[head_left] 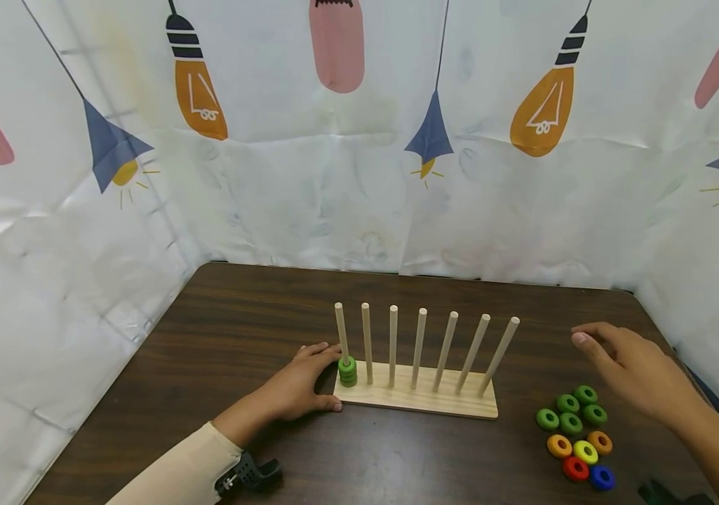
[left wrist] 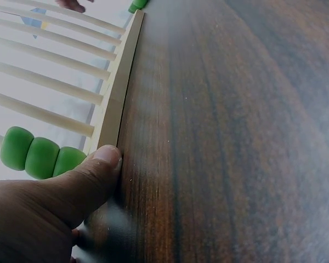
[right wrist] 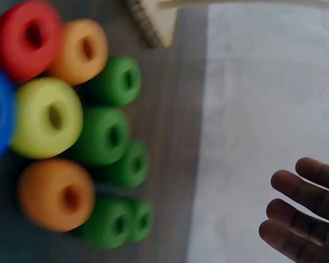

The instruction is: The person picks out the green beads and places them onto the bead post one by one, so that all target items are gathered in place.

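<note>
A wooden peg board (head_left: 419,400) with several upright pegs stands on the table. Three green rings (left wrist: 42,156) are stacked on its leftmost peg. My left hand (head_left: 299,386) grips that left end, its thumb along the front edge and its fingers reaching behind. In the left wrist view the thumb (left wrist: 98,164) presses the base beside the lowest ring. To the right of the board, my right hand (head_left: 646,372) is raised behind and beside a group of loose rings, holding nothing. Its fingers (right wrist: 301,213) are spread and relaxed in the right wrist view.
Loose rings lie right of the board: several green rings (head_left: 570,424), two orange ones (head_left: 550,451), a yellow ring (head_left: 576,449), a red ring (head_left: 567,473) and a blue ring (head_left: 602,487). A printed white sheet (head_left: 334,196) hangs behind the dark wooden table (head_left: 207,337).
</note>
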Demonstrator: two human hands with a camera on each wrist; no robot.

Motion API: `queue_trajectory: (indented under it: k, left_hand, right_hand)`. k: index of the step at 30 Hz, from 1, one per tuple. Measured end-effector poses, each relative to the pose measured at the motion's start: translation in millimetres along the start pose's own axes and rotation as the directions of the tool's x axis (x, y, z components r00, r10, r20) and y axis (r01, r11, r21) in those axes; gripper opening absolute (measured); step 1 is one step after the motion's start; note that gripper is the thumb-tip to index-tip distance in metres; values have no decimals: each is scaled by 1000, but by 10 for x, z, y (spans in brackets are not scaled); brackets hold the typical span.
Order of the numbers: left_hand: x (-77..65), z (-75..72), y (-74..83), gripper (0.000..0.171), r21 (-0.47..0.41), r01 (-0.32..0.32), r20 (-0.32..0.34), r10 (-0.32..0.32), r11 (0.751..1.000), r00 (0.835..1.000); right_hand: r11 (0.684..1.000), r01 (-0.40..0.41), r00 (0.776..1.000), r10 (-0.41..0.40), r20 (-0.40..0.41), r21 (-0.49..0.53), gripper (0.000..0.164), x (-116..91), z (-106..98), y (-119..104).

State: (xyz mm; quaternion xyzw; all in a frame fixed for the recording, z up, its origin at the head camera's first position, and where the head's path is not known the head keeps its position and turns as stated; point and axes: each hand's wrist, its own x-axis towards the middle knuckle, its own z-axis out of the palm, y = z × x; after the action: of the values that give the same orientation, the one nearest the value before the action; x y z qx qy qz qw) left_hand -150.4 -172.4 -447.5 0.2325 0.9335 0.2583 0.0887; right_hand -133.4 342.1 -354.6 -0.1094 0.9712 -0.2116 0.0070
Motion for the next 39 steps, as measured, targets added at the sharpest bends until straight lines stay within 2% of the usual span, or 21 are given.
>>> queue_trajectory:
  k: [8,12,18,30,39]
  left_hand:
    - [-5,2,13,81,-1,23,7,-23,1000,1000]
    - [-8,0,18,81,-6,23,9,-23,1000,1000]
    - [-14,5,18,80,1,12,6,-12,1000,1000]
    - [-10,7,9,80,11,7,9,-7,1000,1000]
    - [-16,-8,21,78,13,-4,4,4,1000,1000]
  right_hand:
    - [991,-137,983,135,122,8,61,-103,202,348]
    - [989,-147,978,146,147,-3,60,-147,301,465]
    - [991,-120,984,126,129,-57,51,-203,450,589]
    - [987,-143,978,151,145,-67,43,-205,510,612]
    - [987,-143,980,153,130,-78,49,-179,518,582]
